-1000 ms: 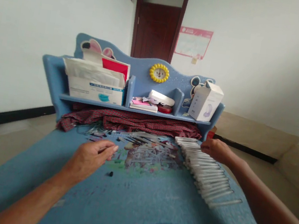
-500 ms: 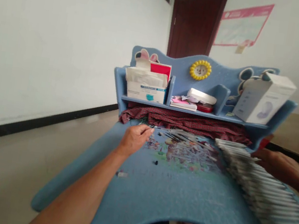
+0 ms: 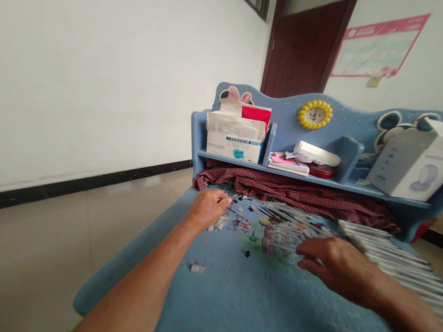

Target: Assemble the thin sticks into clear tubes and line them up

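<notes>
My left hand (image 3: pixel 209 208) is at the far left of the blue desk, fingers curled together. Whatever it may hold is hidden. Small black and clear pieces lie beside it. My right hand (image 3: pixel 332 263), slightly blurred, hovers over the desk's middle right, with fingers stretched and a little apart, and nothing visible between them. Just beyond its fingertips lie loose clear pen tubes (image 3: pixel 288 237) and dark thin sticks that look like pen refills (image 3: pixel 275 214). Many pale pen-like sticks (image 3: pixel 394 258) are stacked side by side at the right, partly behind my right forearm.
A black cap (image 3: pixel 247 253) and a small whitish piece (image 3: pixel 198 268) lie on the desk (image 3: pixel 225 311). Checked red cloth (image 3: pixel 276 189) runs under the shelf. On the shelf are a mask box (image 3: pixel 233 143), papers (image 3: pixel 288 165) and a white carton (image 3: pixel 422 162).
My right hand has moved left from the stacked sticks to above the loose tubes. My left hand stays near the desk's far left. The view has turned slightly left.
</notes>
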`<action>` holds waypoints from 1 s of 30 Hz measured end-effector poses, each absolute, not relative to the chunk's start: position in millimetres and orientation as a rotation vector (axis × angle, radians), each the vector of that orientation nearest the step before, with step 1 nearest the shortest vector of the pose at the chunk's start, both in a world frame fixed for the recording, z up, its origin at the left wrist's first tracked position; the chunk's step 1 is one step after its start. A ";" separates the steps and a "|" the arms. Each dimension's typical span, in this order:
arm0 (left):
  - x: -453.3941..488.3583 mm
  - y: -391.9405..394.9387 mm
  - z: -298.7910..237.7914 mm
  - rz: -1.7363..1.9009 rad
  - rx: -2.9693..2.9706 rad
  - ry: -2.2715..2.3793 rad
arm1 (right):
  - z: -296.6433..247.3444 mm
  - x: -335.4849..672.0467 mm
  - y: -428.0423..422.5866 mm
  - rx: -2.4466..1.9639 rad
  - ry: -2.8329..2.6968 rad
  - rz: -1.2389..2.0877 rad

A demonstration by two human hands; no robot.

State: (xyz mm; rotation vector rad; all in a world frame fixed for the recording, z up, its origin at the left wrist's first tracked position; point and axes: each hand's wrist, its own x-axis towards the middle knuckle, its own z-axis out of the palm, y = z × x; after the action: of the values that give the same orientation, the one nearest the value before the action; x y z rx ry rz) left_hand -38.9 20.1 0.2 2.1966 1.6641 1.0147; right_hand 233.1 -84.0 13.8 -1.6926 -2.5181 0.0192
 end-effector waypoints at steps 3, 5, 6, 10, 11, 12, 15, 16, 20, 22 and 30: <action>-43.3 26.2 -5.3 0.959 2.215 1.701 | 10.2 207.3 -72.9 -1.589 -2.643 0.097; -45.4 29.0 -8.4 0.945 2.211 1.734 | 7.7 198.2 -61.2 -1.615 -2.660 0.067; -46.1 30.0 -9.4 0.936 2.206 1.751 | 6.7 195.8 -54.4 -1.649 -2.664 0.040; -48.3 32.5 -10.2 0.920 2.188 1.827 | 3.5 200.2 -24.2 -1.949 -2.549 -0.081; -48.9 33.1 -9.9 0.926 2.184 1.845 | 2.8 204.3 -16.7 -2.029 -2.494 -0.102; -49.6 33.7 -9.6 0.938 2.177 1.865 | 2.0 209.0 -9.5 -2.095 -2.445 -0.115; -51.3 35.3 -8.1 0.982 2.169 1.904 | -0.5 222.9 8.5 -2.200 -2.348 -0.136; -51.5 35.5 -7.2 0.994 2.175 1.906 | -1.5 226.2 13.3 -2.216 -2.327 -0.138; -49.6 32.7 -1.2 0.987 2.203 1.912 | -6.7 228.8 28.3 -2.255 -2.267 -0.114; -47.8 30.5 1.6 0.958 2.207 1.917 | -9.8 225.8 34.4 -2.268 -2.246 -0.095; -45.6 30.3 -2.2 0.930 2.251 1.858 | -15.3 221.7 55.0 -2.333 -2.194 0.024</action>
State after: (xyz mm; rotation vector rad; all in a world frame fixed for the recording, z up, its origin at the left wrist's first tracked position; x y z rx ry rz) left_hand -45.6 30.3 -2.2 2.2511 1.8579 0.9302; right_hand 221.7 55.0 -15.3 -2.3329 -2.1942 0.0236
